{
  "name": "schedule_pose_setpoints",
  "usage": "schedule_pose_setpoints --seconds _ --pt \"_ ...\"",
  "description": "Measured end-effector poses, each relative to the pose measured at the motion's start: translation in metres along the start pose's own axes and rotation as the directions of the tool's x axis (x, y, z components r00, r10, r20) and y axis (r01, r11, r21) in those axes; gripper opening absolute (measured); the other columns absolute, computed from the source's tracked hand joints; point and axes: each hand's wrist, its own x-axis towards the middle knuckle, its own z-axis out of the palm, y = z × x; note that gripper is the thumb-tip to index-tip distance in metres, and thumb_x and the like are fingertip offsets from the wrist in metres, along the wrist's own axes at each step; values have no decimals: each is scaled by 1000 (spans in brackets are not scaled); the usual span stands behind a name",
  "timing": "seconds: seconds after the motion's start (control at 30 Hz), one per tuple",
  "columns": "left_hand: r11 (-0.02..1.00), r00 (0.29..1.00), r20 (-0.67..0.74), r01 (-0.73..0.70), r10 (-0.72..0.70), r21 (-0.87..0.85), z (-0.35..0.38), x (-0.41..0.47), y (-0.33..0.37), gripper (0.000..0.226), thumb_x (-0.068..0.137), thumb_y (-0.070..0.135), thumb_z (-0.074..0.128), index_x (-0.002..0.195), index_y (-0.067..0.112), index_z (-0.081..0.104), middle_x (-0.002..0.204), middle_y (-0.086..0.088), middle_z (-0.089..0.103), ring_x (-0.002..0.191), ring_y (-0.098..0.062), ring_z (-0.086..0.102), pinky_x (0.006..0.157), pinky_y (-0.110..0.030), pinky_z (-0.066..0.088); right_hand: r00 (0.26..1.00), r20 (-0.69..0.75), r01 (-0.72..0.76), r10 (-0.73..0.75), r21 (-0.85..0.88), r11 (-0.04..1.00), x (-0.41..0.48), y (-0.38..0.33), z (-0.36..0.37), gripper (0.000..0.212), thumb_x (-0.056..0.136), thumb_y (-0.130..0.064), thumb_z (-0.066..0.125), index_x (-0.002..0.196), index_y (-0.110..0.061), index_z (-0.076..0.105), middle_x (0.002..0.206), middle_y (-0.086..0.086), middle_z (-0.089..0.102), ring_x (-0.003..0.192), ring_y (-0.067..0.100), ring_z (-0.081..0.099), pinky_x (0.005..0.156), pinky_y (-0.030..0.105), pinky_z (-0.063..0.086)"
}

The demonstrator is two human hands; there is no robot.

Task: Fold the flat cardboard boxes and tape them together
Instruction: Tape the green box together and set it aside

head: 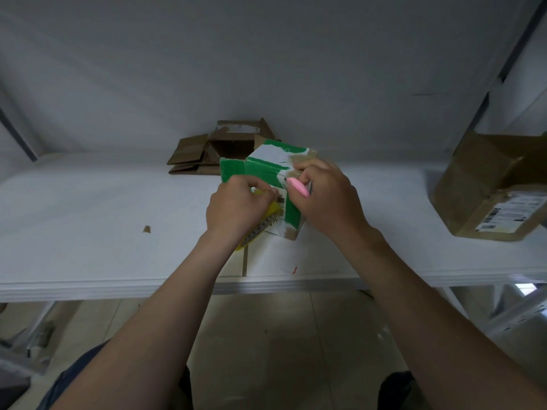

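Fingers point(255, 184) of both hands point(233, 210) point(324, 196) grip the green box point(235, 170) between them.

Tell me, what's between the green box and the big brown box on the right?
In the head view, the right hand on the green box, then bare white table to the big brown box.

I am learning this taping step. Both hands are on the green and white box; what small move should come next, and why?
Probably the left hand should draw down along the green and white box, laying whatever it pinches beside the barcode label. It holds a yellow toothed tool there, and the right hand steadies the box's top with a pink cutter tucked in.
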Motion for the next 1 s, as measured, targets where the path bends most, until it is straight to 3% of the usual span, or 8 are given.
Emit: schedule_pose_setpoints --seconds 0.23,0.4,0.57,0.67,0.73,0.8,0.9,1.0 --pt "999 999 -26 -33 34 30 3 -3 -1 12 92 49 65 83 40 66 97 7 63 83 -15 54 69 -27 46 999 -38 -5 -1 -172 985 1 -13 10 36 97 -37 61 115 -7 68 126 8 62 108 24 57 66 32 49" --pt "998 999 -31 -7 9 60 4 1 -5 15 90 50 66 92 37 72 91 5 60 82 -19 56 72 -31 51 997 69 46 -38 -112 993 1 -10 7 22 89 -26 70 91 -4 70 134 4 55 118 21 50 59 24 40" --pt "997 999 -54 14 -10 79 -4 6 -15 12 90 49 65 90 37 68 106 -1 71 87 -23 60 72 -32 49 968 241 69 -74 29 997 -10 11 2 15 82 -18 78 74 -6 76 154 -1 42 137 14 35 94 36 52" --pt "998 999 -32 17 -15 62 -8 5 -18 11 91 48 66 85 38 66 107 0 70 86 -21 57 73 -31 45 997 75 2 -24 280 960 -11 7 -2 21 85 -22 79 67 -15 71 148 -6 47 133 9 43 101 14 41" --pt "998 1000 -20 22 -21 55 -8 3 -19 12 91 48 66 86 38 67 111 0 70 86 -20 54 73 -31 43 981 -141 -75 135 367 927 -8 2 -8 20 86 -22 79 71 -12 69 128 -6 53 112 3 51 85 4 43" --pt "998 999 -12 34 -34 47 -8 3 -20 13 91 49 66 88 36 67 112 1 68 86 -20 53 74 -31 44 908 -283 -188 308 383 904 -9 8 -16 20 89 -24 74 72 -17 67 96 -6 53 82 4 51 63 8 40" --pt "997 998 24 60 -62 45 -8 5 -22 15 91 50 66 91 35 68 101 4 60 88 -21 55 75 -31 43 914 -150 -371 377 68 926 -22 38 -19 28 99 -40 61 76 -27 71 75 -3 62 66 11 58 60 24 44" --pt "996 994 65 82 -84 29 -7 5 -24 14 92 48 65 90 35 68 99 6 57 91 -22 56 78 -31 41 871 140 -401 471 -351 846 -40 61 -4 29 101 -46 55 108 -26 77 102 8 72 92 31 67 78 36 52"
